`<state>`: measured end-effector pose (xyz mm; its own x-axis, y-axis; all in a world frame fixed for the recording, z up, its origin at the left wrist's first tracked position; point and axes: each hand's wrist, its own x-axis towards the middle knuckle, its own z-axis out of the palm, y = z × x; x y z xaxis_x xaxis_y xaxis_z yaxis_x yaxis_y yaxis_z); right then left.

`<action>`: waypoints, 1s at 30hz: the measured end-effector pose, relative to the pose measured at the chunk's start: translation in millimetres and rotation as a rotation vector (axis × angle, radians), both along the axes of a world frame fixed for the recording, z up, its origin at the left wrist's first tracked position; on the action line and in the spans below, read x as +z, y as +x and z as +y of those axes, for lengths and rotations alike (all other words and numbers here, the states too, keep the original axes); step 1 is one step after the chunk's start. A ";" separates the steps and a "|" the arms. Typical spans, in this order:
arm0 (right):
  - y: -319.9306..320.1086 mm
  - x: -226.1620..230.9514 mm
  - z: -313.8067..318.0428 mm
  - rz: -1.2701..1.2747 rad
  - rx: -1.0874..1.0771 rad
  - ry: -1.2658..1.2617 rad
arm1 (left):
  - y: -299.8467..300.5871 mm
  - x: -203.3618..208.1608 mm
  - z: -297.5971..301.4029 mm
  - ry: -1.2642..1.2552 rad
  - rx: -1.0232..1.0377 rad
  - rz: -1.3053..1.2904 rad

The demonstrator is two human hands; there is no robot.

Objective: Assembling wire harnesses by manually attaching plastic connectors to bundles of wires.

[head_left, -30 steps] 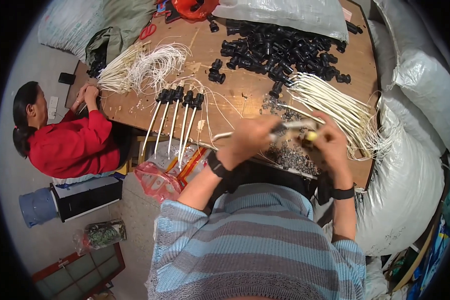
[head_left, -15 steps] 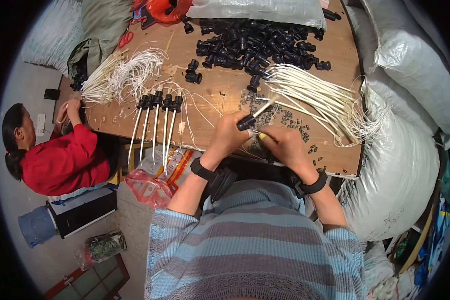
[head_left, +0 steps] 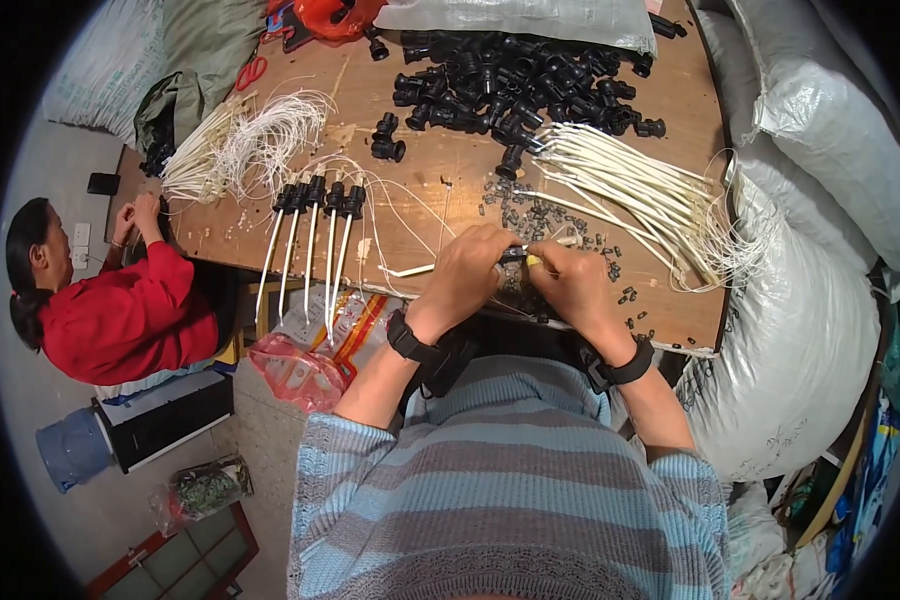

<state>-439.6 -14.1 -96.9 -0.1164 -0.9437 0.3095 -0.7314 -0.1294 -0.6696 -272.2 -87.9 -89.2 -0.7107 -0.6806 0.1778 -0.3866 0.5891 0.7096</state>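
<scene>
My left hand [head_left: 465, 268] is closed around a black plastic fitting [head_left: 513, 254] just above the table's near edge. A white tube [head_left: 408, 271] sticks out to the left from behind that hand. My right hand [head_left: 574, 288] meets it from the right, thumb and fingers pinched at the fitting's end; what exactly they grip is hidden. Beyond the right fingers shows a pale tube end [head_left: 568, 239]. Small dark grey pieces [head_left: 610, 262] lie scattered around the hands. Left of them, several black fittings with white tubes [head_left: 316, 190] stand in a row, tubes hanging over the edge.
A heap of black fittings [head_left: 490, 85] covers the far table. White tubes with threads lie bundled at right [head_left: 630, 190] and far left [head_left: 210, 150]. Full white sacks [head_left: 790, 330] press against the table's right side. A person in red [head_left: 135, 310] sits at left.
The black fitting has turned between my hands: its tube pointed away up and right, and now a white tube points left. My left hand has shifted slightly right, closer to the right fingers.
</scene>
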 end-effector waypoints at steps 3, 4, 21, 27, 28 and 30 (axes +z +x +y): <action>1.1 3.5 0.1 0.013 0.040 0.025 | -1.4 1.2 0.8 0.029 -0.031 -0.020; 0.8 5.0 0.7 -0.045 0.034 0.040 | -1.8 1.1 1.3 0.025 -0.034 -0.025; 1.8 -2.6 11.1 -0.383 0.211 0.068 | 4.7 -9.1 -1.7 0.039 0.001 0.354; -9.3 -16.3 13.2 -0.285 -0.058 0.225 | 62.5 -12.9 -25.0 0.010 0.523 -0.283; -10.1 -18.9 12.3 -0.256 -0.041 0.230 | 67.4 -12.6 -27.1 0.026 0.533 -0.341; -10.8 -23.7 9.9 -0.227 -0.029 0.289 | 66.5 -11.9 -21.9 0.043 0.444 -0.179</action>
